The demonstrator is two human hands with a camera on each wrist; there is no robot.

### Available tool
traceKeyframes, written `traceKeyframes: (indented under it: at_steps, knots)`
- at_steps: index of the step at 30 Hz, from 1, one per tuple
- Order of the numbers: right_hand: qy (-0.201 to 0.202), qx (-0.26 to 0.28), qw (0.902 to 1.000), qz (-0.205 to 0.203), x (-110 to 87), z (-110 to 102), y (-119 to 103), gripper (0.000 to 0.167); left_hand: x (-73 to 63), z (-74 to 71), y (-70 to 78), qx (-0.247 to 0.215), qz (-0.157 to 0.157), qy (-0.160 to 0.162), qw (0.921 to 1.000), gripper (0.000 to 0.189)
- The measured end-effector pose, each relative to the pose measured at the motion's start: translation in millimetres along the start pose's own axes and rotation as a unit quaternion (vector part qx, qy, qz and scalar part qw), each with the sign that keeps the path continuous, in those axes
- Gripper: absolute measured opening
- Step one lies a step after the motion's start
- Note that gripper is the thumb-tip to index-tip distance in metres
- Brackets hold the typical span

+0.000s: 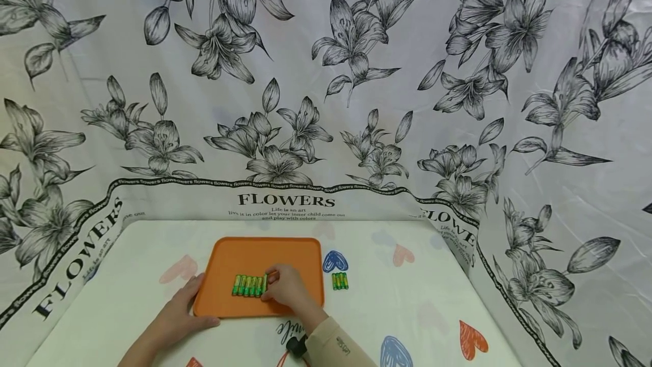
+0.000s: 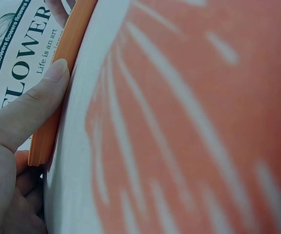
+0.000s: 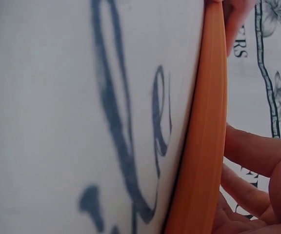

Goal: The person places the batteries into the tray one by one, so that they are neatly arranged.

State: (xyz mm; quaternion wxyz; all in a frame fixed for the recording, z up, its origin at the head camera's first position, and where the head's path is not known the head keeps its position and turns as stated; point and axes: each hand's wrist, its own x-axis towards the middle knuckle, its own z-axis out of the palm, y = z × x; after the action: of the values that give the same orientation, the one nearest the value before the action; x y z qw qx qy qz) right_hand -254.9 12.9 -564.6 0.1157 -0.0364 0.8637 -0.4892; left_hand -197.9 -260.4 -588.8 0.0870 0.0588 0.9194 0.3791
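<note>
On the table lies an orange tray [image 1: 270,251], and my left hand [image 1: 179,315] grips its near left corner. In the left wrist view the thumb [image 2: 48,90] presses the tray's near side wall [image 2: 52,126], with other fingers around the corner. Several green and yellow batteries [image 1: 247,286] stand side by side in a row on the tray. At the right end of that row, my right hand [image 1: 287,289] pinches a battery [image 1: 265,284] between thumb and fingers. The right wrist view shows the fingers over the tray, and the tray wall hides the battery there.
Three more green and yellow batteries [image 1: 339,281] lie on the tablecloth to the right of the tray, close to a printed blue heart [image 1: 335,261]. A black object with a red cord [image 1: 296,346] sits by the right sleeve. Flower-printed cloth [image 1: 285,200] walls the table's back and sides.
</note>
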Motion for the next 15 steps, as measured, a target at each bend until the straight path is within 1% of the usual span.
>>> traceKeyframes:
  at_steps: [5,9,15]
  knots:
    - [-0.008,0.013,0.9998,-0.010,-3.0,-1.6,-1.3,0.050,1.7,-0.5,0.6,0.003,-0.003,0.000,1.0000,0.125]
    - [-0.008,0.016,0.9998,-0.013,-3.6,-2.2,-1.1,0.051,2.3,-0.5,1.2,0.000,-0.008,-0.003,1.0000,0.126]
    - [-0.012,0.024,0.9995,-0.017,-4.4,-3.7,1.1,0.052,1.2,0.0,1.4,-0.002,-0.005,0.000,1.0000,0.125]
